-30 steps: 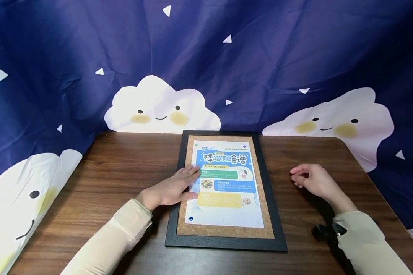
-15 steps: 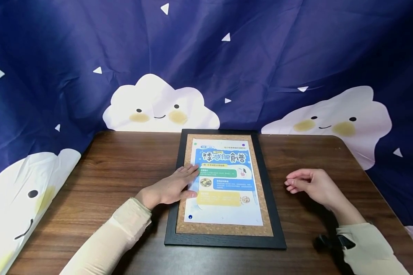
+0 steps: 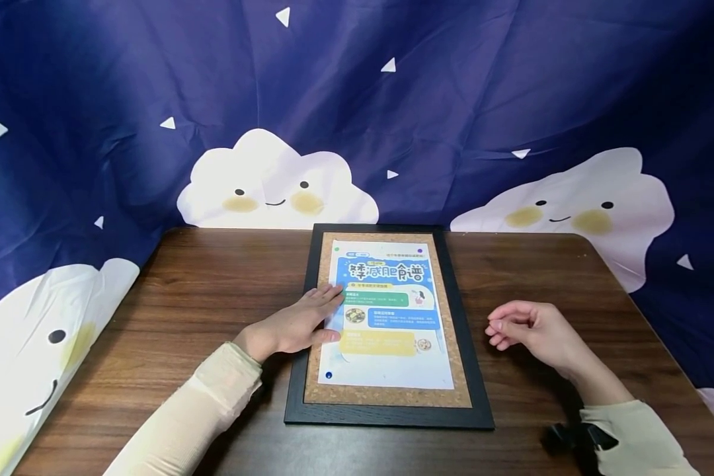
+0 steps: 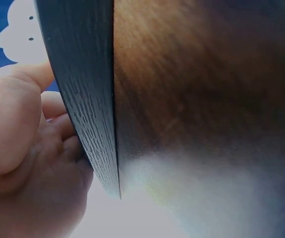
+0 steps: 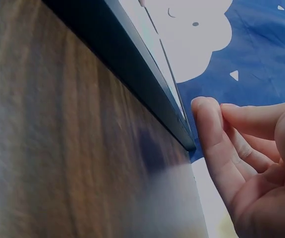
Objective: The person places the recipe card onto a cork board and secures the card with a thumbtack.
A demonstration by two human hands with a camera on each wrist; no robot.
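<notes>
A printed poster (image 3: 393, 370) lies pinned on a black-framed corkboard (image 3: 387, 414) flat on the table. My left hand (image 3: 294, 324) rests across the board's left side with fingers straight, tips on the poster's left edge. In the left wrist view the frame's dark side (image 4: 85, 89) runs beside this hand. My right hand (image 3: 538, 330) is off the board's right side, over the table, fingers curled and thumb tip meeting the index finger; no object shows between them. Pins show at three poster corners: green (image 3: 336, 249), purple (image 3: 420, 250) and blue (image 3: 329, 375).
The brown wooden table (image 3: 214, 277) extends on both sides of the board. Behind it hangs a dark blue curtain (image 3: 333, 79) with white clouds and triangles. A black strap piece (image 3: 580, 436) sits at the right wrist.
My right hand has moved slightly left and toward me, nearer the board's right edge, its fingers curling more. The left hand stays in place on the board.
</notes>
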